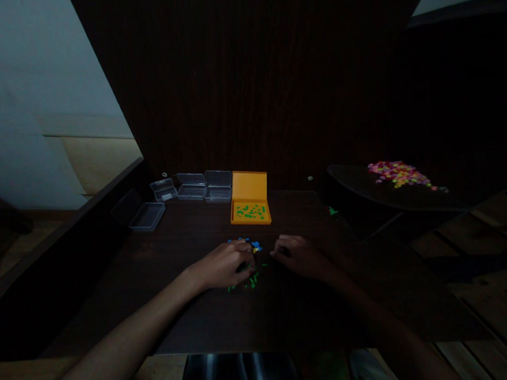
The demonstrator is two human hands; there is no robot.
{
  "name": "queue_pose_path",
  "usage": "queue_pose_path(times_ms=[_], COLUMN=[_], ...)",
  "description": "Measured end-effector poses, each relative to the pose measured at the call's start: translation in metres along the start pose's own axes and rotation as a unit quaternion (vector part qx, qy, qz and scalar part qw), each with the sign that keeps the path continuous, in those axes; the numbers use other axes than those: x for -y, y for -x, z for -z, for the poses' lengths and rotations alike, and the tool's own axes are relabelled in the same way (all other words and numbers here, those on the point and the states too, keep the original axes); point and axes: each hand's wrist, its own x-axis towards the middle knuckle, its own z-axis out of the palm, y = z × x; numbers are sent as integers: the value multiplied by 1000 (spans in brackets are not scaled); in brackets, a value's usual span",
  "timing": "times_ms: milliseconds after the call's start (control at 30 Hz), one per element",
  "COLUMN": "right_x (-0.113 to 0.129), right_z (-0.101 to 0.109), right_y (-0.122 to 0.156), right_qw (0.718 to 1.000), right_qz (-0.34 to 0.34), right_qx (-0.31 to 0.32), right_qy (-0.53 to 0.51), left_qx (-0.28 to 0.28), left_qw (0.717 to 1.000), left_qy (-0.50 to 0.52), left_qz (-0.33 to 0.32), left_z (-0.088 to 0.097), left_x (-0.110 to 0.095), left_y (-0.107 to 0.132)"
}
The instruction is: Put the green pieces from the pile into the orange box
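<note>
My left hand [230,264] rests over a small pile on the dark table, its fingers curled inward. Around its fingertips lie small green pieces [253,281] and small blue pieces [256,246], with a speck of yellow among the blue. To the right of the pile, my right hand [299,256] is at table height with its fingers closed; whatever they hold is hidden. Beyond both hands stands an orange box [249,184], lid raised, with several green pieces [250,211] scattered in its base.
Several clear plastic boxes with lids up, one of them a larger clear box [147,216], stand left of the orange box. On a curved shelf [348,177] at the right lies a heap of pink, red and yellow pieces [397,174]. A dark panel [229,87] rises behind the table.
</note>
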Motion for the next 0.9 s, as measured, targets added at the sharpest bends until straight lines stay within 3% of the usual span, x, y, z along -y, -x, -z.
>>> queue_pose_path(times_ms=[333, 900], right_x=[-5, 2], right_z=[5, 8], right_y=[1, 3], right_qw=[1000, 997], right_qz=[-5, 72], right_qx=[-7, 11], right_qy=[-2, -20], left_qx=[18, 24], left_qw=[1000, 1000], left_qy=[16, 17], left_qz=[-2, 7], left_z=[6, 4], left_x=[1, 0], left_y=[1, 1])
